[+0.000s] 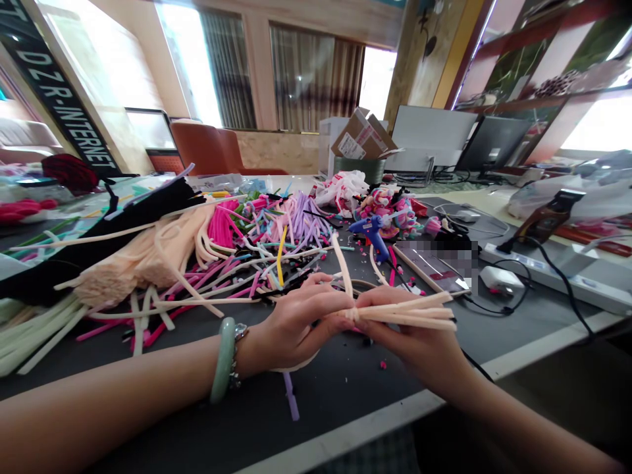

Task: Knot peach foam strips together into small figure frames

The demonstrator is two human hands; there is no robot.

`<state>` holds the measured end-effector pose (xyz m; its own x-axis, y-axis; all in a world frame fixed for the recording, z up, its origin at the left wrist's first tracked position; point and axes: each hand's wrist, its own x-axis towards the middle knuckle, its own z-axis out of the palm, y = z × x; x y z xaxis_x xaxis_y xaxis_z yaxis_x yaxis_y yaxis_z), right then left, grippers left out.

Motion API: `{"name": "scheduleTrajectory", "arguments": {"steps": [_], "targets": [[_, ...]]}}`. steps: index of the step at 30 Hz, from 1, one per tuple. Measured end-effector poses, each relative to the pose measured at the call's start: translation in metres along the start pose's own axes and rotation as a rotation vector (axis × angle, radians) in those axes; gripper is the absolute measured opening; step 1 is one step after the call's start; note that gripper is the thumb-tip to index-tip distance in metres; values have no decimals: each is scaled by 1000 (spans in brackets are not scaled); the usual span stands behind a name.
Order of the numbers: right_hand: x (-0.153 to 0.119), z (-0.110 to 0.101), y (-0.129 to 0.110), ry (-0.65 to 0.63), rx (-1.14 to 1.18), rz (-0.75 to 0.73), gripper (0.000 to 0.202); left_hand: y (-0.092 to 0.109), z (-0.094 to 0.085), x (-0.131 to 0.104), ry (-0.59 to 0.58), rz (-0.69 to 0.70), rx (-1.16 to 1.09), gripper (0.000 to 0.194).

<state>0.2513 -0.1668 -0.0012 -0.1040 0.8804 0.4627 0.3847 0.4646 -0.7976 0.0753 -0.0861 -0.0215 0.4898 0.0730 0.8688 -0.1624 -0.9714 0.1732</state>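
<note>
Cream pipe cleaners [415,312], several in a bunch, are pinched between my two hands above the dark table. My right hand [412,342] is closed round the bunch, whose cut ends stick out to the right. My left hand [301,319] pinches the same bunch at its left end, fingertips meeting the right hand's. One cream strand [342,263] stands up from the pinch point. A curved pale strand shows below my left hand. A short purple pipe cleaner [291,397] lies on the table under my left wrist.
Thick peach pipe-cleaner bundles [143,260] and a black bundle [148,210] lie left. Loose coloured pipe cleaners [291,227] spread behind my hands. A blue glue gun [371,236], a phone [434,266], a white charger [501,281] and a power strip [557,273] with cables sit right.
</note>
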Motion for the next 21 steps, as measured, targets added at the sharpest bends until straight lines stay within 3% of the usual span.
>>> {"name": "scheduleTrajectory", "arguments": {"steps": [10,21], "targets": [[2,1,1,0,48,7,5,2,1,-5,-11,-190,-41,26],[2,-1,0,-27,49,43,6,-1,3,-4,-3,-131,52,19]]}}
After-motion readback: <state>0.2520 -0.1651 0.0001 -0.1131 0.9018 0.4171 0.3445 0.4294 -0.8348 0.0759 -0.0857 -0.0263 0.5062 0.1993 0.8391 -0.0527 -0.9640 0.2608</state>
